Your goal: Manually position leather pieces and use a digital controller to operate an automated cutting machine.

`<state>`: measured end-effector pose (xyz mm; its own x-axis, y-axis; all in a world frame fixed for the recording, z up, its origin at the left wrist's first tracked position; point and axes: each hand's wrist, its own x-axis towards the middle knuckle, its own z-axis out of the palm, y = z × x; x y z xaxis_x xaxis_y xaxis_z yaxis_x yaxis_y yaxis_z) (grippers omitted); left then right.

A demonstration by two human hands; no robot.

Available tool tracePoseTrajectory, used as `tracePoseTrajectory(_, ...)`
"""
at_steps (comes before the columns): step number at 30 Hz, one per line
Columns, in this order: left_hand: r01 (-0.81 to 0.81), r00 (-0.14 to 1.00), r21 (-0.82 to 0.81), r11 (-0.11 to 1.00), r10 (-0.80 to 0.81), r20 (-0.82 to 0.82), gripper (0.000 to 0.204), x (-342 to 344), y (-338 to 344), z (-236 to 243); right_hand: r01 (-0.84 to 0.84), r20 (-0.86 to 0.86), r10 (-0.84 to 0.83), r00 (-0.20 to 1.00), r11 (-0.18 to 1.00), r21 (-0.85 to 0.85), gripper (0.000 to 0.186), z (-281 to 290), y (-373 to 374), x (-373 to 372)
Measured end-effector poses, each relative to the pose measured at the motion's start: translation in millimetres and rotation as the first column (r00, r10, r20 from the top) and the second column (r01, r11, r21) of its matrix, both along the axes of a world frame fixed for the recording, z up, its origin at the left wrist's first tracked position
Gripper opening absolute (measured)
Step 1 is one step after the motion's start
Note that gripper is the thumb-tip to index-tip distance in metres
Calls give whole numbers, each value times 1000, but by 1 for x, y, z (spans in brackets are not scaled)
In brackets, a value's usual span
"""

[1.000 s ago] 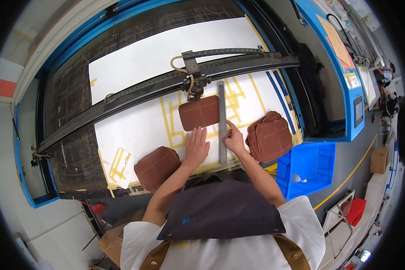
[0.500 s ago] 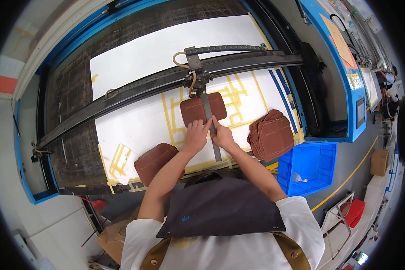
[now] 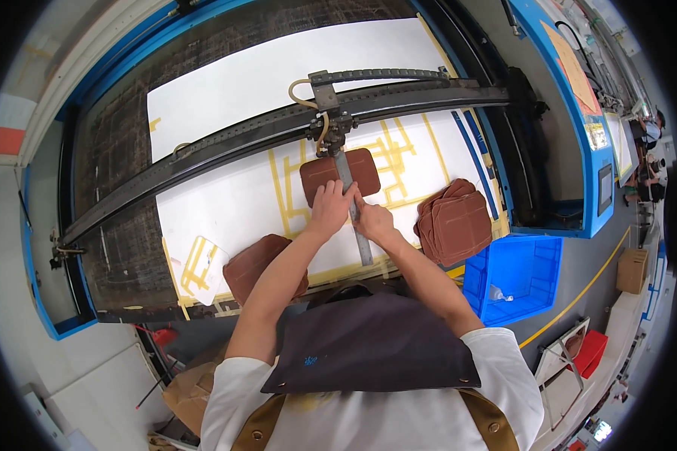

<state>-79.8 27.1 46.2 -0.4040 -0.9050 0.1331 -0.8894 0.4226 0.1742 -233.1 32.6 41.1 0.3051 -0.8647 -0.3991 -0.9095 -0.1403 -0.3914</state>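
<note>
Both hands had drawn closer together since the earlier view, and the metal ruler had swung to lie across the brown leather piece instead of beside it. Left hand [image 3: 329,207]: fingers spread flat, pressing the near edge of the brown leather piece [image 3: 340,174] just left of the ruler; holding nothing closed. Right hand [image 3: 373,222]: fingers bent down onto the metal ruler [image 3: 354,210], pinning it at mid-length; whether it gripped or merely pressed could not be told. Ruler: long axis ran from the person outward, its far end reaching under the laser head [image 3: 329,128], its near end toward the apron. Leather piece: rounded rectangle, long axis crosswise to the ruler, lying on the white sheet [image 3: 226,203] inside yellow tape marks [image 3: 387,154], directly ahead of both hands and touching the left; the left hand was the nearer. Gantry rail [image 3: 278,135]: dark, spanning the bed just beyond the piece. One more brown leather piece [image 3: 256,263] lay at the near edge, left of the left forearm; a stack of brown leather pieces [image 3: 455,222] sat to the right, well apart from the hands. Blue plastic crate [image 3: 515,274]: beside the machine, right of the stack.
</note>
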Motion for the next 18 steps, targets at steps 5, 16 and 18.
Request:
tracePoseTrajectory(5, -18, 1000, 8, 1000, 18, -17, 57, 4, 8, -3, -65, -63, 71, 996, 994, 87, 73, 14, 0, -2)
tracePoseTrajectory(16, -120, 991, 37, 992, 118, 65, 49, -19, 39, -7, 134, 195, -83, 977, 956, -261, 41, 4, -23, -17)
tracePoseTrajectory(18, -117, 990, 13, 993, 116, 83, 45, -18, 39, -7, -80, 101, 175, 979, 794, -602, 47, -6, -38, -14)
